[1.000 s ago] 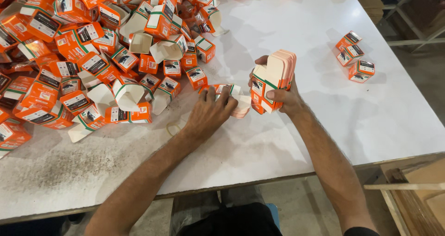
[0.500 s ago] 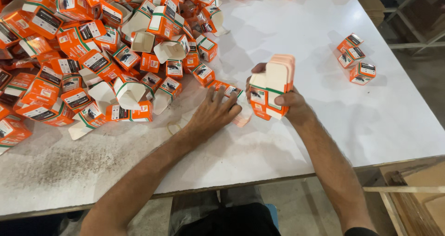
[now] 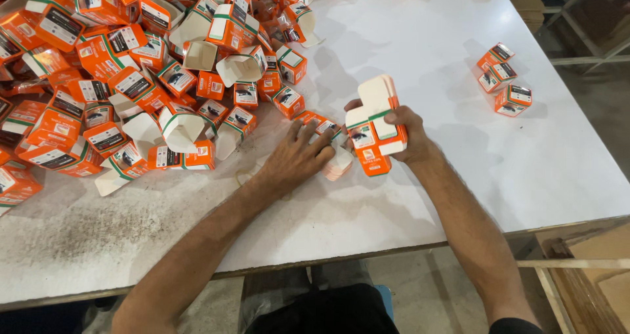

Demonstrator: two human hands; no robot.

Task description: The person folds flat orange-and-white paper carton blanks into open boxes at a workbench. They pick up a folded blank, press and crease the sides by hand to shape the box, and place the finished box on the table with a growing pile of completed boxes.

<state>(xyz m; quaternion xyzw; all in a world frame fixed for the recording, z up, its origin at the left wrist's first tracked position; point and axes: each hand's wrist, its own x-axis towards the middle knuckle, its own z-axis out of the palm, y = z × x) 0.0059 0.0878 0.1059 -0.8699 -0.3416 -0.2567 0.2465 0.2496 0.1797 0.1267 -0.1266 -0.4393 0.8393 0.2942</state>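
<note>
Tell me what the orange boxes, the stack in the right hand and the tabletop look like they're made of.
Orange boxes: thin printed cardboard, it seems; open flaps show a plain white inside. Stack of flat blanks in the right hand: the same card, unfolded, with layered edges visible. Left hand rests on more blanks. Tabletop: smooth white board, probably laminate, scuffed grey near the front edge.

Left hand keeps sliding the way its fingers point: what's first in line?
Likely the flat carton stack in the right hand; the left hand already rests on flat cartons, fingers pointing up-right. Depth unclear.

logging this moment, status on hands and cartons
Right hand grips stack of flat cartons. Left hand flat on loose cartons. Carton pile crowds left.
</note>
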